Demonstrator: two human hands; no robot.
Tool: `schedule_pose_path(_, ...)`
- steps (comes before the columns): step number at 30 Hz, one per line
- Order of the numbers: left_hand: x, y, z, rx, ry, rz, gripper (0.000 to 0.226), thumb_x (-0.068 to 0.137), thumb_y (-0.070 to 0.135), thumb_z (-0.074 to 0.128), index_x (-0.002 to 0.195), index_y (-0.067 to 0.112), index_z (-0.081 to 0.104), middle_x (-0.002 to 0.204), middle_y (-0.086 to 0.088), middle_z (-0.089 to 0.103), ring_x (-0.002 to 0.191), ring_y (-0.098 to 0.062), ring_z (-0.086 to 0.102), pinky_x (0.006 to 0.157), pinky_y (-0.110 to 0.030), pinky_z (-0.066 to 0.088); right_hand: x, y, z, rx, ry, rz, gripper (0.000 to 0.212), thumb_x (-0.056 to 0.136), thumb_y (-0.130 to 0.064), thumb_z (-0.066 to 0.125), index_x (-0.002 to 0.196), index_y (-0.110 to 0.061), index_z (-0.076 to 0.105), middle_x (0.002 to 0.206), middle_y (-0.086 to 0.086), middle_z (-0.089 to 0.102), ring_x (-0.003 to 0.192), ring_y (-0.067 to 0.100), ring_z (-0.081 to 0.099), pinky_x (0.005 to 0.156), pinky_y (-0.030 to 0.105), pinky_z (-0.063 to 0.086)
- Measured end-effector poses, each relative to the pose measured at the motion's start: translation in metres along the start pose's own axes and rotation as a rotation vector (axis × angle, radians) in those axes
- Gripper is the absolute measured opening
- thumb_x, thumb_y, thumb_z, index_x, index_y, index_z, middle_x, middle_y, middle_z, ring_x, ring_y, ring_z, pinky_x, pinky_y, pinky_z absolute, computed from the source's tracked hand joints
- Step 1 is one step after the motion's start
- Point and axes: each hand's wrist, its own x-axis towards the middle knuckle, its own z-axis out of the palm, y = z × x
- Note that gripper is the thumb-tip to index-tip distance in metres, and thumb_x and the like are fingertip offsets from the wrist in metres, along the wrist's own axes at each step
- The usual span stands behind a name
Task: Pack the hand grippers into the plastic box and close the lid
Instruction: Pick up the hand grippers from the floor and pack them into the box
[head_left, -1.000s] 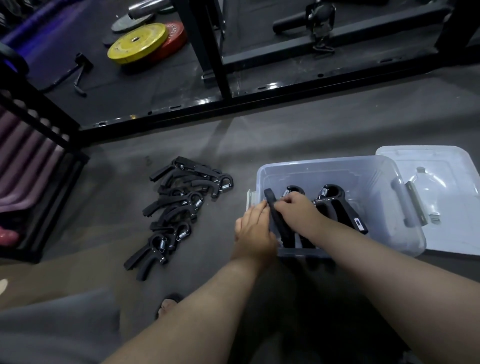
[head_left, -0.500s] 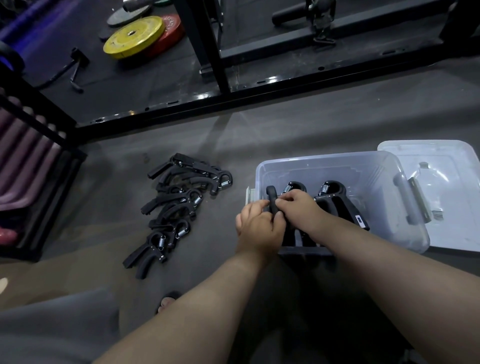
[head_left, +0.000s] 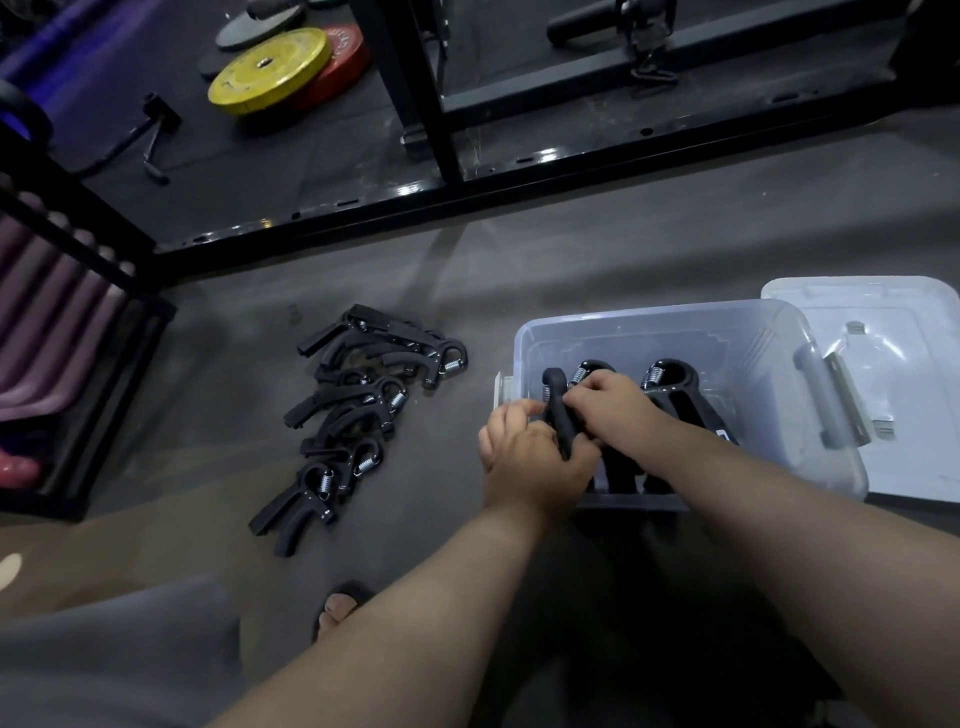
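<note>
The fingers (head_left: 513, 410) of the left hand (head_left: 535, 462) are curled round the lower handle of a black hand gripper (head_left: 558, 415), and the fingers (head_left: 584, 397) of the right hand (head_left: 615, 410) are clenched over the same gripper from the other side, higher up near its spring. Both hands grasp this one hand gripper, which stands tilted at the near left corner of the plastic box (head_left: 675, 317), its curved top pointing up and away from the person. How far its lower end reaches into the box is hidden by the hands.

Just beside it inside the box stand two more grippers (head_left: 672, 379), side by side, curved tops and springs up, handles pointing toward the person. The right forearm crosses the near wall of the box.

The box is clear, open, and sits on the grey floor (head_left: 545, 260). Its lid (head_left: 898, 415) lies flat on the floor against the right side of the box.

To the left, well apart from the box, a pile of grippers (head_left: 358, 410) lies on the floor in a loose row. Near the bottom edge a foot (head_left: 340, 605) in a sandal shows between the arms and a grey-clad leg.

Farther off, a black frame (head_left: 415, 93) stands on dark matting, with a yellow weight plate (head_left: 270, 70) resting on a red plate (head_left: 345, 60) behind it. A dark rack (head_left: 78, 218) stands at the far left.
</note>
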Motion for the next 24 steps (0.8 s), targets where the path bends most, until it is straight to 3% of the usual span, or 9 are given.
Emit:
schedule_pose_path(3, -0.002, 0.004, 0.001, 0.007, 0.033, -0.012, 0.034, 0.076, 0.054, 0.041, 0.061, 0.024, 0.045, 0.118, 0.009, 0.039, 0.126, -0.015, 0.025, 0.1, -0.025, 0.012, -0.001, 0.004, -0.005, -0.046, -0.003, -0.036, 0.024, 0.088, -0.023, 0.052, 0.088, -0.003, 0.064, 0.077, 0.008, 0.065, 0.074, 0.025, 0.061, 0.078, 0.041, 0.053)
schedule_pose_path(6, -0.006, 0.0, 0.005, 0.028, 0.068, -0.002, 0.03, 0.078, 0.051, 0.046, 0.066, 0.024, 0.048, 0.126, 0.006, 0.034, 0.127, -0.017, 0.021, 0.089, -0.02, 0.007, -0.002, 0.011, -0.008, -0.128, -0.042, -0.102, 0.022, 0.092, -0.016, 0.045, 0.079, -0.011, 0.063, 0.086, 0.011, 0.068, 0.086, 0.028, 0.063, 0.083, 0.039, 0.05)
schedule_pose_path(11, -0.005, -0.007, 0.006, 0.033, 0.131, -0.038, 0.035, 0.073, 0.051, 0.035, 0.067, 0.02, 0.051, 0.138, -0.002, 0.036, 0.135, -0.024, 0.019, 0.107, -0.032, 0.003, -0.002, 0.018, -0.005, -0.374, -0.116, -0.224, 0.021, 0.086, -0.01, 0.048, 0.091, -0.012, 0.067, 0.093, 0.011, 0.071, 0.093, 0.029, 0.064, 0.081, 0.034, 0.051)
schedule_pose_path(13, -0.004, -0.009, 0.004, 0.02, 0.15, -0.064, 0.041, 0.071, 0.053, 0.028, 0.069, 0.02, 0.053, 0.143, -0.004, 0.034, 0.136, -0.024, 0.016, 0.108, -0.032, 0.001, -0.001, 0.02, -0.003, -0.556, -0.113, -0.303, 0.024, 0.085, -0.014, 0.05, 0.1, -0.016, 0.069, 0.109, 0.008, 0.069, 0.104, 0.03, 0.06, 0.088, 0.034, 0.049)
schedule_pose_path(15, -0.003, -0.011, 0.002, -0.02, 0.161, -0.086, 0.046, 0.07, 0.054, 0.023, 0.071, 0.02, 0.055, 0.145, -0.005, 0.034, 0.136, -0.022, 0.016, 0.11, -0.032, 0.002, -0.003, 0.024, 0.0, -0.836, -0.097, -0.421, 0.032, 0.089, -0.026, 0.051, 0.118, -0.026, 0.066, 0.137, -0.004, 0.055, 0.121, 0.029, 0.047, 0.101, 0.035, 0.039)
schedule_pose_path(17, -0.002, -0.012, 0.0, -0.058, 0.156, -0.117, 0.051, 0.067, 0.054, 0.019, 0.074, 0.021, 0.058, 0.145, -0.004, 0.035, 0.136, -0.022, 0.016, 0.111, -0.032, 0.004, -0.006, 0.031, 0.002, -0.965, -0.101, -0.47, 0.035, 0.093, -0.036, 0.049, 0.126, -0.033, 0.061, 0.153, -0.014, 0.034, 0.13, 0.026, 0.034, 0.106, 0.037, 0.028)
schedule_pose_path(20, 0.0, -0.014, -0.002, -0.047, 0.123, -0.124, 0.042, 0.07, 0.054, 0.026, 0.069, 0.022, 0.053, 0.144, -0.003, 0.036, 0.137, -0.021, 0.017, 0.112, -0.034, 0.005, -0.007, 0.038, 0.001, -0.973, -0.104, -0.448, 0.036, 0.095, -0.041, 0.045, 0.127, -0.034, 0.059, 0.158, -0.017, 0.022, 0.133, 0.023, 0.029, 0.106, 0.039, 0.025)
schedule_pose_path(24, 0.0, -0.016, 0.0, 0.008, 0.069, -0.103, 0.034, 0.074, 0.053, 0.039, 0.069, 0.022, 0.051, 0.141, -0.002, 0.036, 0.136, -0.019, 0.017, 0.11, -0.034, 0.002, -0.004, 0.035, 0.001, -1.007, -0.08, -0.496, 0.038, 0.093, -0.044, 0.046, 0.124, -0.027, 0.06, 0.151, -0.011, 0.032, 0.133, 0.022, 0.031, 0.107, 0.038, 0.026)
